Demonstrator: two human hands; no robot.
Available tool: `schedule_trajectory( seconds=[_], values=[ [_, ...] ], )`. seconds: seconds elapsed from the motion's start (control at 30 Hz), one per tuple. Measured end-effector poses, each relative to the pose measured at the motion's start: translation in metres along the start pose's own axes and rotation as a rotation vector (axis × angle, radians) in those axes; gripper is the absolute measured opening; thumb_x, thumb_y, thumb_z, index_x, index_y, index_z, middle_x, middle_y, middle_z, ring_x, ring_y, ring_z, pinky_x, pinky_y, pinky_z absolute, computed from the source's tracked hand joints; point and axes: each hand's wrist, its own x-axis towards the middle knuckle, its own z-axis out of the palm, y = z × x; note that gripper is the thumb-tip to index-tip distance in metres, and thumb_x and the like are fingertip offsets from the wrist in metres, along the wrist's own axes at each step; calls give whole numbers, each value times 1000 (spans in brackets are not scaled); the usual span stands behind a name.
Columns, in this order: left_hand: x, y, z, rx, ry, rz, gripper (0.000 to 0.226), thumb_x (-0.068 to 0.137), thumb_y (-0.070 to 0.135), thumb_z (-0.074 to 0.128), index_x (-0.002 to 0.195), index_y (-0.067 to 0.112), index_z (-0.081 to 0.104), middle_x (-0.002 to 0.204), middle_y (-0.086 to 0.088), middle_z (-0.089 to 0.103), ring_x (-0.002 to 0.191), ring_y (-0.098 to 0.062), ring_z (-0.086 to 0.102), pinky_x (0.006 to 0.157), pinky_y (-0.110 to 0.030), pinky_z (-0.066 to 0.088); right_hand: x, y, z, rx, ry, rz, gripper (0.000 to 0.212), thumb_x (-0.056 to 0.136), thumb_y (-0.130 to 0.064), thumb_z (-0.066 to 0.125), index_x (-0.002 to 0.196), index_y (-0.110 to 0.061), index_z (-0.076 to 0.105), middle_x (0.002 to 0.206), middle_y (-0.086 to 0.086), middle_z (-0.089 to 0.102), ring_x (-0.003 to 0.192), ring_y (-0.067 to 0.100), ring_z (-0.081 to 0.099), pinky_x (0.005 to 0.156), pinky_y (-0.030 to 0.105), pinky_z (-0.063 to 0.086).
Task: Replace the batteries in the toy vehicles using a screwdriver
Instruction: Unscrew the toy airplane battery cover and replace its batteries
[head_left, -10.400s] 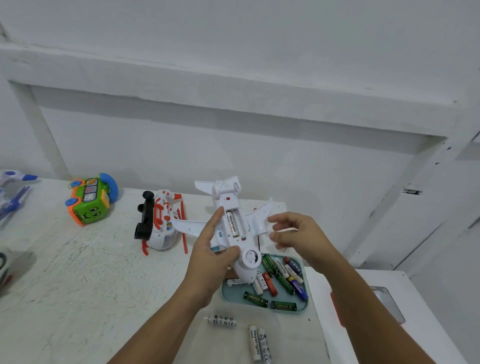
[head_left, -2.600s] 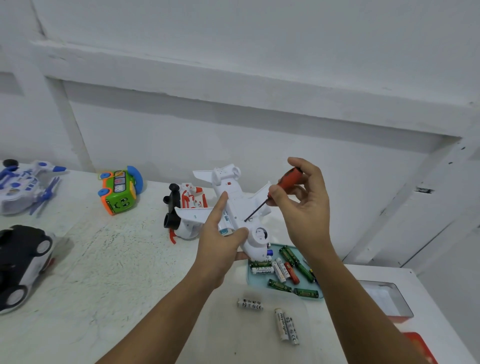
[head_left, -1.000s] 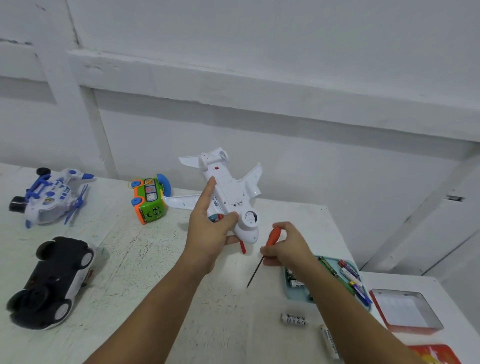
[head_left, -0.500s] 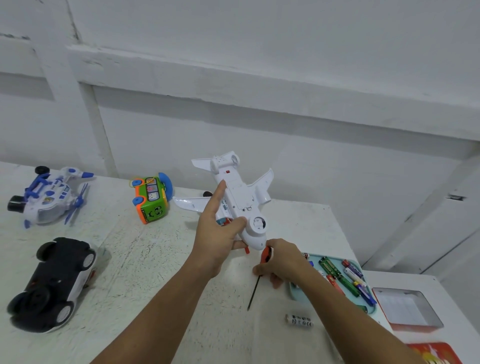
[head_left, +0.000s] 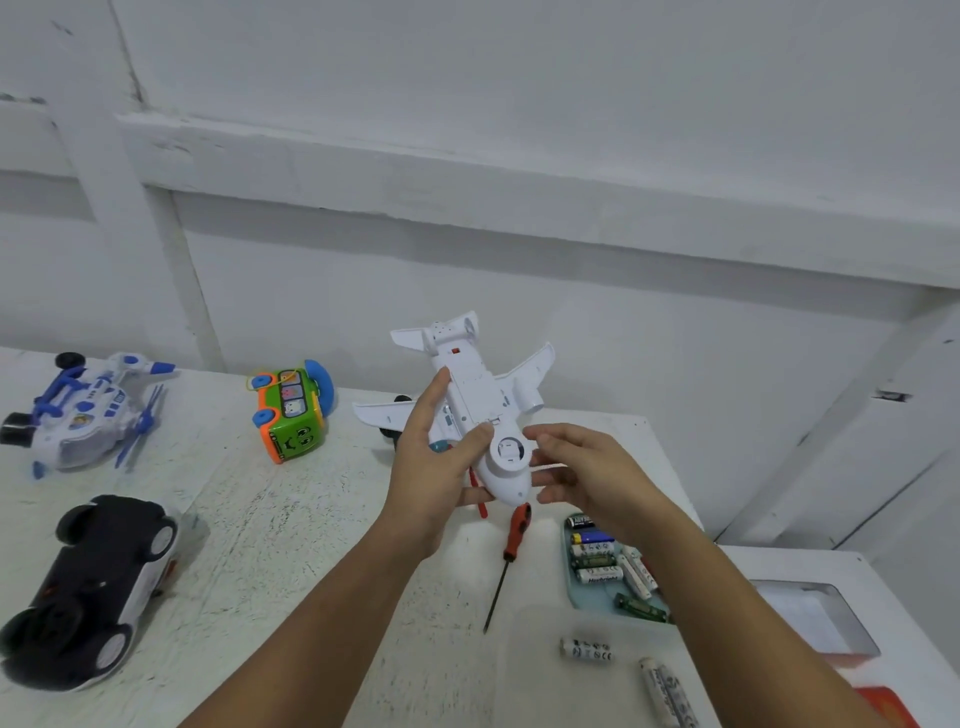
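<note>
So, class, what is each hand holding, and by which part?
The left hand grips the toy plane by its fuselage. The right hand holds nothing, open beside the nose.

This looks like a bare utility room used as a makeshift repair bench, not a furnished home. The plain white-painted wall (head_left: 519, 78) has only a thick painted ledge (head_left: 467, 171) running across it. The rough white worktop (head_left: 291, 561), its paint speckled and worn, carries a white-and-blue plastic toy helicopter (head_left: 88, 415), a green-and-orange toy bus (head_left: 291, 410) and a black-and-white toy car (head_left: 93, 587). A white plastic toy aeroplane (head_left: 480, 400) is held above it. An orange-handled screwdriver (head_left: 518, 527) lies near a pale teal tray (head_left: 592, 596) of mixed batteries (head_left: 597, 561). Loose white batteries (head_left: 587, 649) lie beside them.
</note>
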Motion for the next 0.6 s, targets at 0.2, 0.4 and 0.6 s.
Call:
schedule_trajectory(
  seconds=[0.2,0.4,0.6],
  values=[
    [3,-1,20,34,-31,92,66,91,5,62,139,46,42,126,19,54,100,-5,64,63,-27,58,-7,-11,-5,91,-117,-1,21,98,-18,56,117,-11,64,95,9,70,69,21,63,58,31,51],
    [6,-7,43,125,-76,196,64,90,10,65,139,45,43,139,18,50,116,3,57,93,-23,53,-11,-13,-27,328,-188,26,22,92,-16,61,113,-11,57,102,17,70,82,33,68,69,43,57],
    [11,-2,64,331,-162,189,63,92,23,63,139,52,31,142,20,43,121,1,49,102,-22,40,-9,-15,-56,507,-223,-11,43,82,-9,62,124,2,58,117,23,67,93,33,68,81,50,58]
  ],
)
